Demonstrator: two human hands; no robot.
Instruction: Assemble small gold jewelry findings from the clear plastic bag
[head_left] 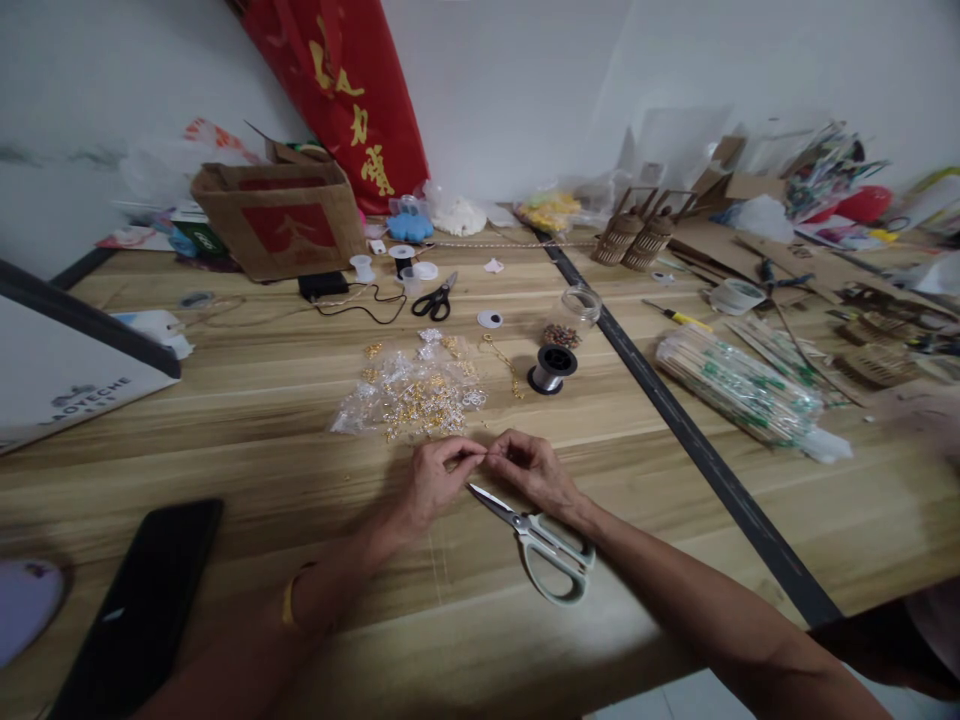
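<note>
My left hand (441,478) and my right hand (531,468) meet at the fingertips over the wooden table. Both are closed in a pinch, and whatever lies between the fingers is too small to make out. Just below them rest scissors (551,555) with pale grey-green handles, partly under my right wrist. Beyond the hands spreads a clear plastic bag (360,408) with many small gold and silver jewellery findings (431,400). A thin gold chain (504,365) lies to its right, beside a spool of clear line (553,370).
Behind the spool stands a jar of beads (574,318). Black scissors (436,298) lie farther back. At left are a dark phone (142,600) and a white box (75,375). Packaged sticks (739,385) lie right of the black table strip (675,430). A paper bag (281,225) stands at the back.
</note>
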